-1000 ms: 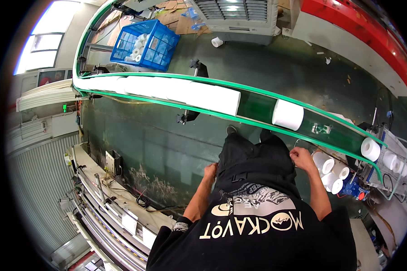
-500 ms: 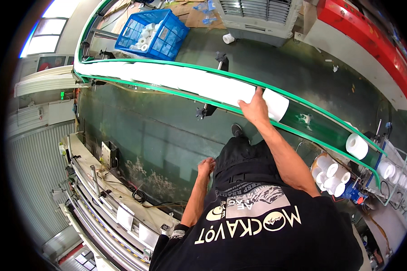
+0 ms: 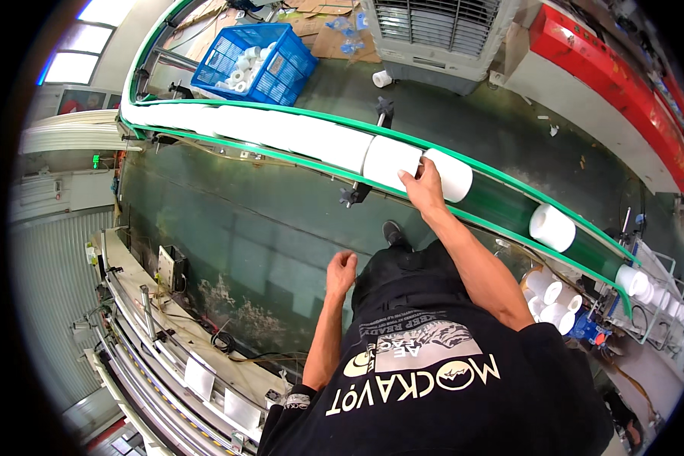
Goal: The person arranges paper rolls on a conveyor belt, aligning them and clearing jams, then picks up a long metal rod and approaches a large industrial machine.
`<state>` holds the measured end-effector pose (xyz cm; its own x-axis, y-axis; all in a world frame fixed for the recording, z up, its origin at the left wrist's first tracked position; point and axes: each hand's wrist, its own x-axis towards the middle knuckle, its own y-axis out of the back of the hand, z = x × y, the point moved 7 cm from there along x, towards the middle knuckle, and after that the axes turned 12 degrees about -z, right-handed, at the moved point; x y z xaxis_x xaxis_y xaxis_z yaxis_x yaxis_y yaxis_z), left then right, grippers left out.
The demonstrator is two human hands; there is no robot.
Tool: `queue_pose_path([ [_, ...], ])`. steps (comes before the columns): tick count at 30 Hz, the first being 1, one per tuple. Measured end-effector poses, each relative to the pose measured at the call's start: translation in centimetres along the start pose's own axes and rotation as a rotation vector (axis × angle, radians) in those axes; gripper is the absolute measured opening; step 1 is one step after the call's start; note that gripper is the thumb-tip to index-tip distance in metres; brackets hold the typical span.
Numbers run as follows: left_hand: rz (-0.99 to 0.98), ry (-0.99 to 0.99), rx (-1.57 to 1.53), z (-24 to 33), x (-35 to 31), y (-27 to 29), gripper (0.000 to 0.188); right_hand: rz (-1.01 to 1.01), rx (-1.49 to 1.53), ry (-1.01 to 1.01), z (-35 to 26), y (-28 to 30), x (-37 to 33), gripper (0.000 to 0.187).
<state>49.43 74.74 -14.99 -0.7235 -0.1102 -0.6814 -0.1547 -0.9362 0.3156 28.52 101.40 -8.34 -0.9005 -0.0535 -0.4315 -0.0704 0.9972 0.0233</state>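
Closely flanking right hand (image 3: 425,189), two white rolls (image 3: 390,162)

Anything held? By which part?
Left hand: nothing visible. Right hand: at the right end of a white roll; gripped or only touching, can't tell.

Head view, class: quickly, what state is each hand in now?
Left hand: loosely curled, nothing seen in it.
Right hand: part-open at a white roll; whether it grips cannot be told.

The dark-framed, multi-paned window (image 3: 86,38) glares; cylindrical white paper rolls (image 3: 323,142) look overexposed; straight edges bend toward black corners.
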Motion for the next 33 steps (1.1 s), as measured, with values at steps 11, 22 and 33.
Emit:
queue_pose_path([
  [11, -0.025, -0.628, -0.404, 25.2, -5.3, 3.6, 0.051, -0.494, -0.053, 0.576, -13.6, -0.9, -10.1, 0.078],
  [22, 0.012, -0.598, -1.153, 16.4, -6.7, 7.5, 0.063, -0.187, -1.134, 0.695, -6.7, -5.7, 1.4, 0.048],
  [33, -0.027, -0.668, -1.289, 19.2, -9.5, 6.7, 0.067, -0.131, -1.254, 0.672, -4.5, -3.6, 1.3, 0.038],
])
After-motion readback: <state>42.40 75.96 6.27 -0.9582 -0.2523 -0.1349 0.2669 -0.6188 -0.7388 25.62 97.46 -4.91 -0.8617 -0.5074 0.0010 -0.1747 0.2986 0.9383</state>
